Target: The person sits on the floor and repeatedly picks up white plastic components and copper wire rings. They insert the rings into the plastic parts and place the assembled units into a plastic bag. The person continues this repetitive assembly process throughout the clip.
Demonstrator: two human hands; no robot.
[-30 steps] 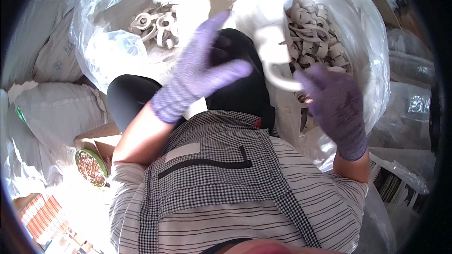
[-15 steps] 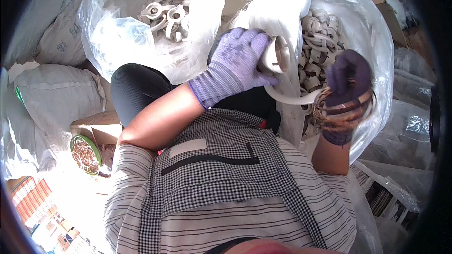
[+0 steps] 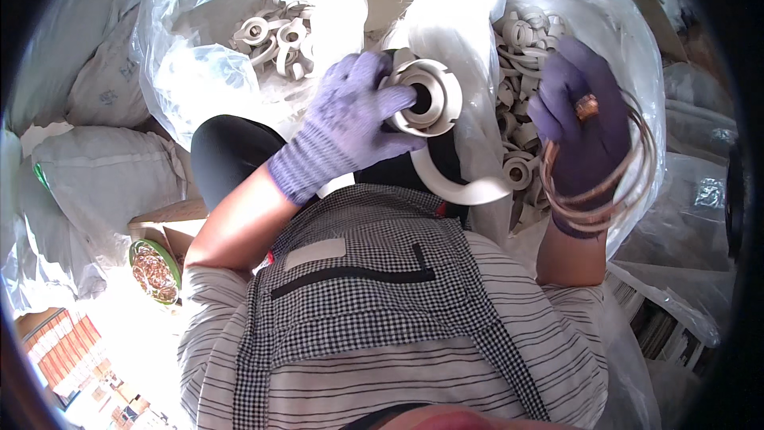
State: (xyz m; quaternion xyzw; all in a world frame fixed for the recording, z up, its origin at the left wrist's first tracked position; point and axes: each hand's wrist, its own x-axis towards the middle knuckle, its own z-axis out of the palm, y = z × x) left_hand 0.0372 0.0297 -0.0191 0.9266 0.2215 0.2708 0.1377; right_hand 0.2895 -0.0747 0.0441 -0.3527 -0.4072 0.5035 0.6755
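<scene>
My left hand [image 3: 358, 107], in a purple knit glove, is closed on an off-white plastic piece [image 3: 450, 99] above my lap. It has a stepped round collar with a dark central hole, turned upward, and a curved arm sweeping down and right. My thumb and fingers grip the collar's left side. My right hand [image 3: 585, 115], gloved in darker purple, is raised over the right bag, apart from that piece. Loops of copper-coloured wire [image 3: 637, 163] hang around its palm and wrist, and a bound copper end [image 3: 587, 106] sits between its curled fingers.
At far left stands a clear plastic bag [image 3: 195, 68] holding several similar off-white pieces [image 3: 288, 36]. Another clear bag [image 3: 637, 48] on the right holds many more pieces [image 3: 521, 36]. A green-rimmed bowl of copper-coloured bits [image 3: 155, 272] is beside a cardboard box [image 3: 171, 223]. White sacks [image 3: 111, 167] line the left.
My left hand has moved left and nearer, turning the piece so its round opening faces up. The right hand has shifted slightly right, away from the curved arm's end.
</scene>
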